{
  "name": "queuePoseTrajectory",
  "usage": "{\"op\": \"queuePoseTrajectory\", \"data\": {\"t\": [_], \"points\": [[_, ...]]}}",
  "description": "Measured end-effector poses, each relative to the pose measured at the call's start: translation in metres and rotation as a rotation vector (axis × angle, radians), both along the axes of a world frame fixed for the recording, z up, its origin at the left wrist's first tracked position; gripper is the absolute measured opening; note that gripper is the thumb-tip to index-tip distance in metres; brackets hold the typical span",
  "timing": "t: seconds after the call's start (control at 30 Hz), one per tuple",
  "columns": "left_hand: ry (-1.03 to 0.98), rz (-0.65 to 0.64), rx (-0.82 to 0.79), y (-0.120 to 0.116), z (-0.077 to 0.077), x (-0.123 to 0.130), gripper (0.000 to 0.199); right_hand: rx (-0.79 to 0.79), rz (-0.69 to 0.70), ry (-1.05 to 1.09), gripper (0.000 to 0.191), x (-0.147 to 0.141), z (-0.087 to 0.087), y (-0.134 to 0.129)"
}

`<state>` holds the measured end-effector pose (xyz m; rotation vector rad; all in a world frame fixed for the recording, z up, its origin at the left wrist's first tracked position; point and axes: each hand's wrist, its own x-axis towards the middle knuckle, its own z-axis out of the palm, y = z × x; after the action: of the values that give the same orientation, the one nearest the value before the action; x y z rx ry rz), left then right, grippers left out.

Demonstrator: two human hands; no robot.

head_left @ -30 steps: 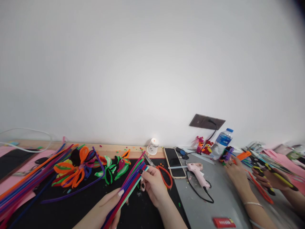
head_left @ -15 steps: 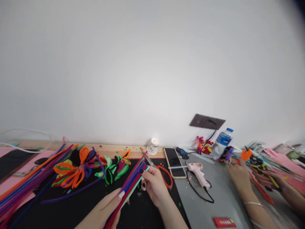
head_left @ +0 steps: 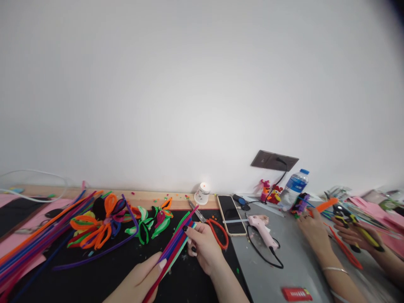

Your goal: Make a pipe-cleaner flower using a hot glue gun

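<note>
Black mat [head_left: 94, 283]; above, the left hand [head_left: 142, 275] and right hand [head_left: 203, 248] grasp a pipe-cleaner bundle [head_left: 175, 248]; from it, flower [head_left: 109, 220] at ten o'clock; bottle [head_left: 296, 183] at two, phone [head_left: 232, 216] nearer, then scissors [head_left: 209, 220]; upturned cup [head_left: 201, 195] at one, orange speck [head_left: 204, 185] on top.

Wearer's own body: two slender hands, both with painted nails that run a little past the fingertips; left hand [head_left: 145, 273] shows a pale, whitish thumbnail [head_left: 162, 264], long and round-tipped, its other nails hidden from view. Right hand [head_left: 203, 246] has a dark thumbnail [head_left: 184, 228], black and rather glossy, with another black nail [head_left: 193, 249] lower down and a small whitish patch close to it, too small to make out properly. Left forearm [head_left: 120, 291] and right forearm [head_left: 227, 280] both bare, wrist to lower picture edge.
</note>
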<state>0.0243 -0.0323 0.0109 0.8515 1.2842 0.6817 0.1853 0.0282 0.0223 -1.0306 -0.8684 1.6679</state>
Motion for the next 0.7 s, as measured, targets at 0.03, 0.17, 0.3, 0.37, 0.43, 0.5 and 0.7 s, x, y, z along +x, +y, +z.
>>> {"op": "queuePoseTrajectory", "data": {"t": [0.03, 0.17, 0.3, 0.37, 0.43, 0.5, 0.7], "points": [[0.014, 0.001, -0.006, 0.000, -0.003, 0.001, 0.065, 0.002, 0.000, 0.004, 0.031, 0.000, 0.000, 0.000], [-0.069, -0.010, -0.041, 0.006, -0.009, -0.001, 0.074, 0.009, -0.003, 0.024, 0.031, 0.001, -0.003, 0.001], [-0.215, -0.042, -0.035, 0.015, -0.012, -0.005, 0.073, 0.017, 0.001, 0.032, 0.032, 0.001, -0.005, 0.001], [-0.284, -0.069, -0.005, 0.019, -0.014, -0.007, 0.061, 0.019, 0.000, 0.040, 0.032, 0.001, -0.006, 0.002], [-0.347, -0.102, 0.024, 0.022, -0.014, -0.008, 0.052, 0.018, -0.003, 0.053, 0.032, 0.002, -0.007, 0.002], [-0.376, -0.155, 0.026, 0.024, -0.014, -0.011, 0.048, 0.020, -0.013, 0.075, 0.032, 0.003, -0.007, 0.003], [-0.428, -0.231, -0.148, 0.032, -0.009, -0.020, 0.052, 0.042, -0.025, 0.153, 0.032, 0.005, -0.005, 0.004]]}}
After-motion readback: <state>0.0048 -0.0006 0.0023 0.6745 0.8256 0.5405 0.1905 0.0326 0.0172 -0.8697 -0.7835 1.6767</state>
